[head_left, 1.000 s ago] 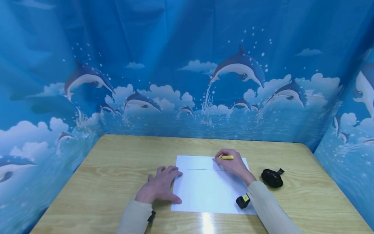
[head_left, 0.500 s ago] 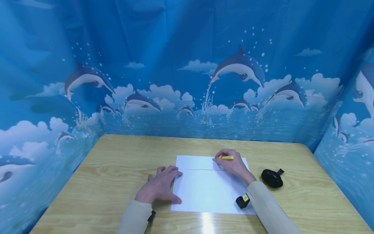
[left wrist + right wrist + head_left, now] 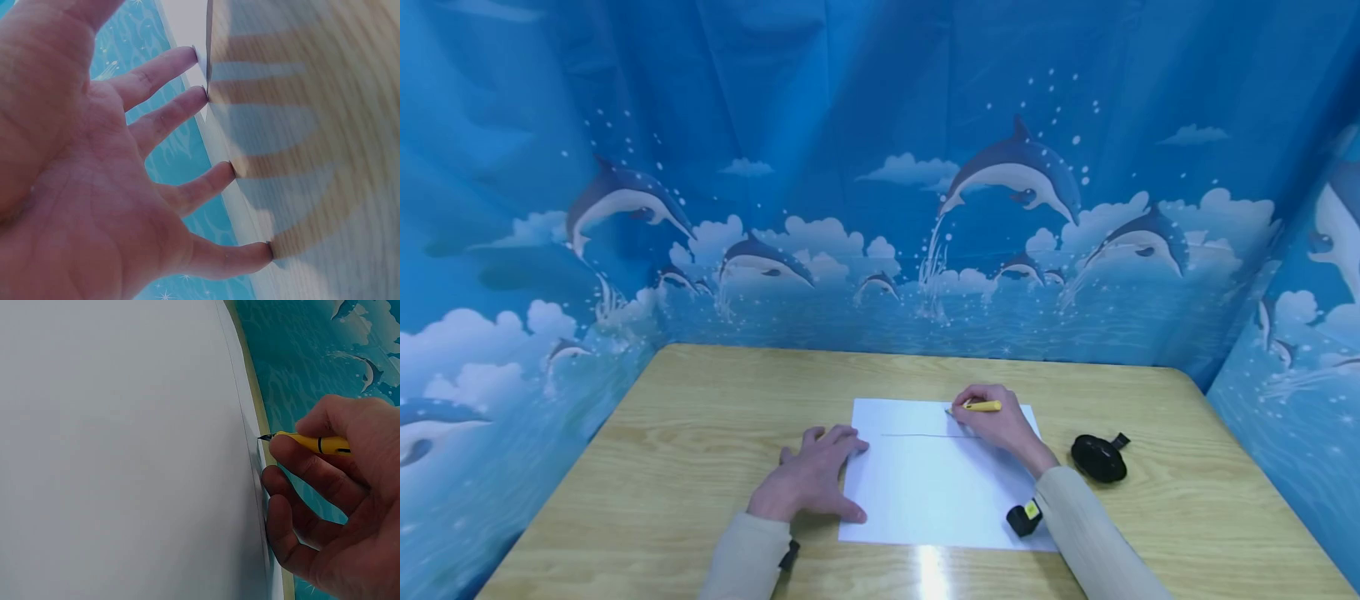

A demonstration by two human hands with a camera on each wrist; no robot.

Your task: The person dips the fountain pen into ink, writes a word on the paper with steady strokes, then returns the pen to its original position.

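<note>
White rectangular paper [image 3: 932, 492]: right hand [image 3: 1002, 423] is pinching slender yellow pen [image 3: 987, 407] over it; splayed left hand [image 3: 812, 481] is straddling its left edge.

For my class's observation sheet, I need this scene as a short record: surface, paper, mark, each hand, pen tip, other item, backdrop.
Surface: wooden table
Paper: white sheet, lying on the table
Mark: one thin line across its upper part
Left hand: fingers spread, at the sheet's left edge
Right hand: holds a yellow pen
Pen tip: nib over the sheet's upper part; contact unclear
Other item: black rounded object, right of the sheet
Backdrop: blue dolphin-print curtain
</note>
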